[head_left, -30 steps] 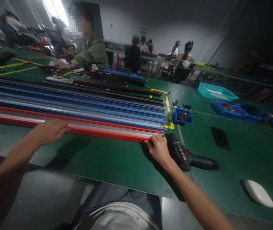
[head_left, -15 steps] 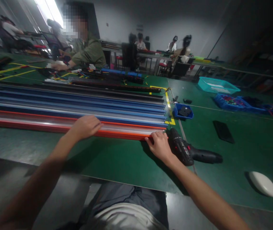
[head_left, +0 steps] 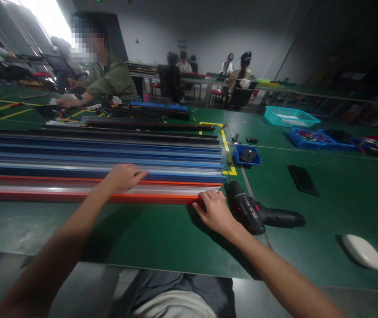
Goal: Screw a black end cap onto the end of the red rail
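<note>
A row of long aluminium profiles lies side by side on the green table. The nearest is a red-orange profile; behind it run several blue profiles. Around the right end of the red-orange profile, my right hand has its fingers on top and its thumb at the near side. My left hand is over the red-orange profile farther left, its fingers stretched out toward the nearest blue one; whether it touches is unclear. Just right of my right hand lies a black cordless drill.
A blue bin with black parts stands beyond the drill. Farther right are a black phone-like slab, a white rounded object, a turquoise basket and a blue tray of small parts. A co-worker sits across the table.
My left hand has loosened its grip on the red-orange profile and its fingers have straightened. My right hand stays at the profile's end. The whole view has shifted slightly.
</note>
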Demonstrator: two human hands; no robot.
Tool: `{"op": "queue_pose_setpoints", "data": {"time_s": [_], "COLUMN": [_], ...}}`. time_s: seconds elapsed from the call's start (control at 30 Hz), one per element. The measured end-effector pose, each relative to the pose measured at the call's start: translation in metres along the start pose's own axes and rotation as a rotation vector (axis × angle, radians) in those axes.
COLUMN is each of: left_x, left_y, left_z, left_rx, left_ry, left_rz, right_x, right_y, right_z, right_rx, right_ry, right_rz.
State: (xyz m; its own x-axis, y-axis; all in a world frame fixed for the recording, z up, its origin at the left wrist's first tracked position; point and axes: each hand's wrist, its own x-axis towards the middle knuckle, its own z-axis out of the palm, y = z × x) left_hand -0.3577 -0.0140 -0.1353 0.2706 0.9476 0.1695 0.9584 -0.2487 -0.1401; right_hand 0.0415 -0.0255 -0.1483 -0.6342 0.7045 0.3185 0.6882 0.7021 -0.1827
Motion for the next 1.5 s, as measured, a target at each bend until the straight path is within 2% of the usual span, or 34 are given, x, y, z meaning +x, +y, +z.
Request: {"op": "queue_pose_setpoints", "data": {"time_s": [0.2, 0.5, 0.73, 0.87, 1.03, 1.17, 1.3, 1.5], "left_x": [-0.004, -0.003, -0.003, -0.004, -0.004, -0.003, -0.003, -0.001], "left_y": [-0.004, -0.006, -0.006, -0.005, -0.004, -0.003, -0.001, -0.004], "left_z": [0.005, 0.0, 0.0, -0.001, -0.001, 0.001, -0.002, -0.009], "left_rx": [-0.021, -0.023, 0.016, 0.022, 0.009, -0.013, -0.031, -0.032], "left_ry": [0.003, 0.003, 0.001, -0.008, -0.004, -0.013, -0.046, -0.116], "left_rz": [0.014, 0.086, 0.059, 0.046, 0.027, 0.021, 0.056, 0.161], "right_x": [-0.003, 0.0, -0.001, -0.005, -0.011, -0.014, -0.018, -0.017], "right_y": [0.006, 0.014, 0.011, 0.01, 0.011, 0.013, 0.02, 0.054], "right_z": [-0.002, 0.009, 0.004, 0.001, -0.003, -0.013, -0.032, -0.066], "right_rx": [0.093, 0.062, 0.075, 0.157, 0.301, 0.415, 0.409, 0.346], "right_ry": [0.017, 0.046, 0.065, 0.065, 0.134, 0.114, 0.081, 0.071], "right_rz": [0.01, -0.017, -0.037, -0.029, 0.002, 0.038, 0.036, 0.097]}}
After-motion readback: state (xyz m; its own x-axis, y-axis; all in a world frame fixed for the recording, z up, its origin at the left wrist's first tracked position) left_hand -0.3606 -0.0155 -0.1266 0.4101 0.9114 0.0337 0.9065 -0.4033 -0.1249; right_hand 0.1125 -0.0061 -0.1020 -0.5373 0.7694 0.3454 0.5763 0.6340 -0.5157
